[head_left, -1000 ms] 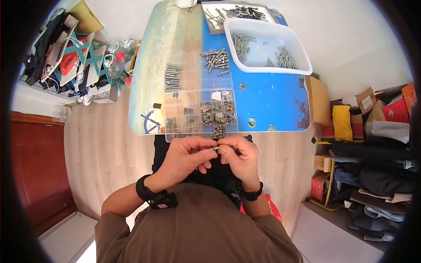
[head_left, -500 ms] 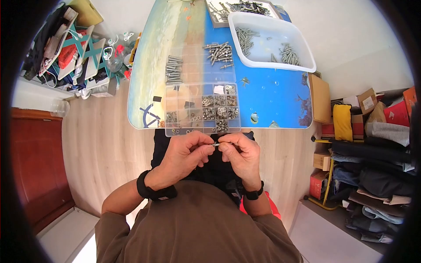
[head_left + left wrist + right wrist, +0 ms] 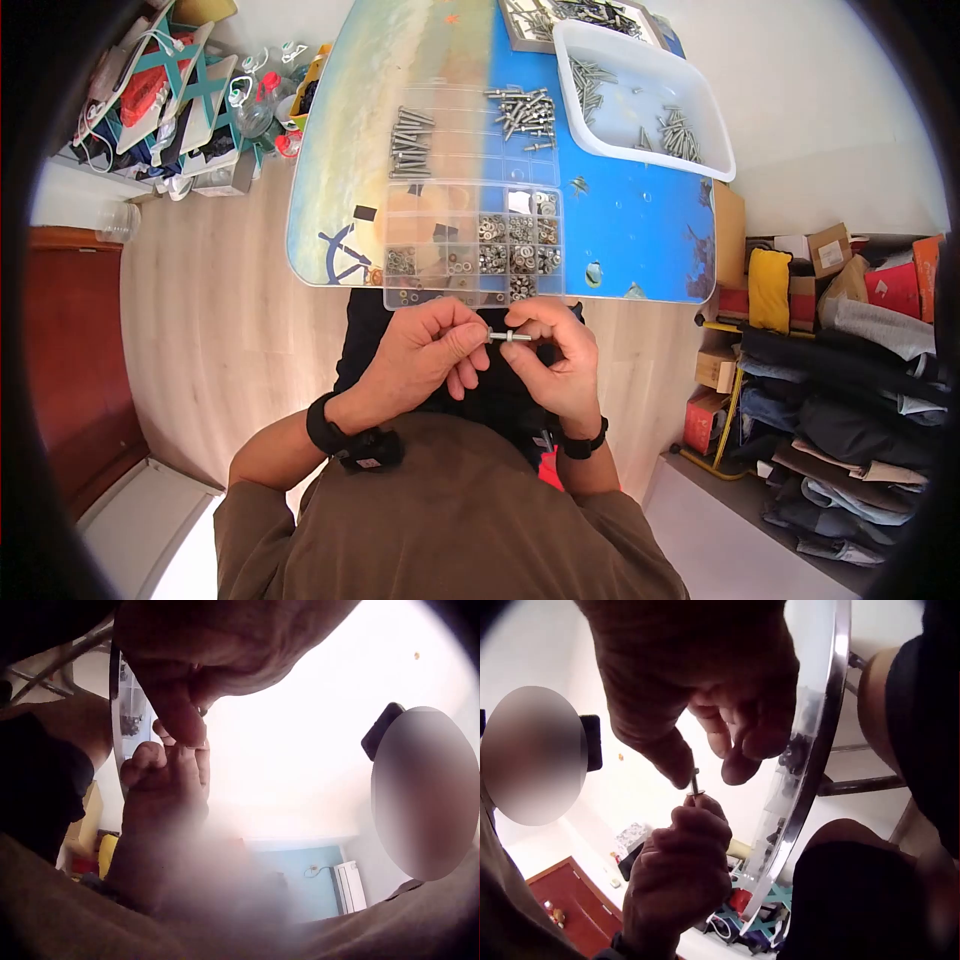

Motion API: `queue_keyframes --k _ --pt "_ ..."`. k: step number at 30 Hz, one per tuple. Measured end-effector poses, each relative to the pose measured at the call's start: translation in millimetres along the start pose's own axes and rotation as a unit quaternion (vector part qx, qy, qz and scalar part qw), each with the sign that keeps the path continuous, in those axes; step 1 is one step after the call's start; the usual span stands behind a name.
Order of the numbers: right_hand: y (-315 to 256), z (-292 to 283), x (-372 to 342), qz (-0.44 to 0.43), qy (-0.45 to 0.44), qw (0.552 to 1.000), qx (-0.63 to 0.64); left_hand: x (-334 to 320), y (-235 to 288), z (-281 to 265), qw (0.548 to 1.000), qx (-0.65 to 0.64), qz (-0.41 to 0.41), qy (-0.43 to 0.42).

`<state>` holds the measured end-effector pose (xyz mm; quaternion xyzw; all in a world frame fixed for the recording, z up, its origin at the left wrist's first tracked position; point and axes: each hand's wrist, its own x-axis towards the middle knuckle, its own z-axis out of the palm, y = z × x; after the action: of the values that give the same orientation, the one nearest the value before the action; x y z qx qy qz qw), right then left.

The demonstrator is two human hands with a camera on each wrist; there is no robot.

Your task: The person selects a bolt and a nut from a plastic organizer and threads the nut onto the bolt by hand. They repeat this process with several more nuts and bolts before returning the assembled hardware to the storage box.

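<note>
Just past the table's near edge, my left hand (image 3: 435,340) pinches one end of a small metal bolt (image 3: 521,338) between thumb and forefinger. The bolt points right, with a wider washer or nut partway along its shank. My right hand (image 3: 562,365) is at its free end, thumb and forefinger spread apart around it. In the right wrist view the bolt (image 3: 695,781) stands up from the left hand (image 3: 679,859), close to the right thumb. The left wrist view shows the hands in shadow, with the bolt mostly hidden.
A clear compartment box (image 3: 475,205) holds washers and nuts, with bolts lying in its opened lid. Behind it, a white plastic tub (image 3: 640,158) contains several screws, and a shallow box (image 3: 530,42) holds more hardware. Clothes and cartons fill a rack (image 3: 728,420) at right.
My right thumb and forefinger have parted from the bolt, exposing more of its shank, while the left hand keeps its pinch. The head view has shifted, moving the table contents rightward and up.
</note>
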<state>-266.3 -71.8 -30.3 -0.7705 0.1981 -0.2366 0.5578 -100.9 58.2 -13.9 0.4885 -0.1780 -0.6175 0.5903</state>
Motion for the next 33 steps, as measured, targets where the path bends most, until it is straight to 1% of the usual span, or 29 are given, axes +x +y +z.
queue_keyframes --k 1,3,4,6,7,9,10,12,13,15,19,21,23,25,26,27,29,30,31,33 --pt "-2 -1 0 0.001 -0.003 1.000 -0.001 0 1 -1 1.000 -0.003 0.001 0.001" --pt "-8 -3 0 0.040 0.018 0.994 0.104 0 2 0 1.000 -0.011 -0.002 -0.001" --pt "-10 -1 1 0.042 0.018 0.994 0.103 0 3 1 1.000 -0.012 -0.003 -0.001" --pt "-13 2 4 0.022 0.053 0.997 0.045 0 4 4 1.000 -0.016 -0.008 -0.008" --pt "-10 1 2 0.022 0.055 0.997 0.044 0 5 5 1.000 -0.016 -0.008 -0.011" --pt "-1 -2 -1 0.023 0.045 0.999 -0.004 0 6 5 1.000 -0.014 -0.006 -0.008" --pt "-1 -4 -1 0.021 0.044 0.999 -0.004 0 8 5 1.000 -0.014 -0.004 -0.007" --pt "-1 -6 -6 0.080 0.053 0.994 0.058 -3 9 4 1.000 -0.019 -0.012 0.004" --pt "-2 -6 -7 0.082 0.053 0.993 0.060 -3 8 4 1.000 -0.019 -0.015 0.004" --pt "-9 -8 -3 0.020 0.061 0.996 0.066 -1 7 6 1.000 -0.008 -0.018 -0.005" --pt "-6 -11 2 0.007 0.063 0.997 0.038 -1 9 10 1.000 0.007 -0.024 -0.006" --pt "4 -15 -4 0.062 0.061 0.996 0.027 -3 11 8 0.999 -0.021 -0.031 0.003" --pt "6 -14 -6 0.063 0.062 0.995 0.038 -1 12 8 0.999 -0.017 -0.033 0.008" --pt "-2 -15 -1 -0.016 0.061 0.996 0.070 0 10 12 0.999 -0.012 -0.038 0.001" --pt "-4 -14 1 -0.032 0.062 0.996 0.051 0 11 14 0.999 -0.007 -0.045 -0.001" --pt "-4 -15 0 -0.034 0.067 0.996 0.049 0 12 16 0.999 -0.001 -0.049 -0.001" --pt "1 -15 -3 0.007 0.070 0.997 0.026 -1 14 15 0.999 -0.004 -0.045 -0.007" --pt "5 -17 -6 0.036 0.090 0.995 0.020 -1 15 13 0.999 -0.011 -0.042 -0.006" --pt "7 -19 -6 0.033 0.086 0.996 0.023 0 16 13 0.999 -0.011 -0.039 -0.001" --pt "1 -20 -10 0.009 0.095 0.992 0.088 0 16 13 0.999 0.003 -0.046 0.006"
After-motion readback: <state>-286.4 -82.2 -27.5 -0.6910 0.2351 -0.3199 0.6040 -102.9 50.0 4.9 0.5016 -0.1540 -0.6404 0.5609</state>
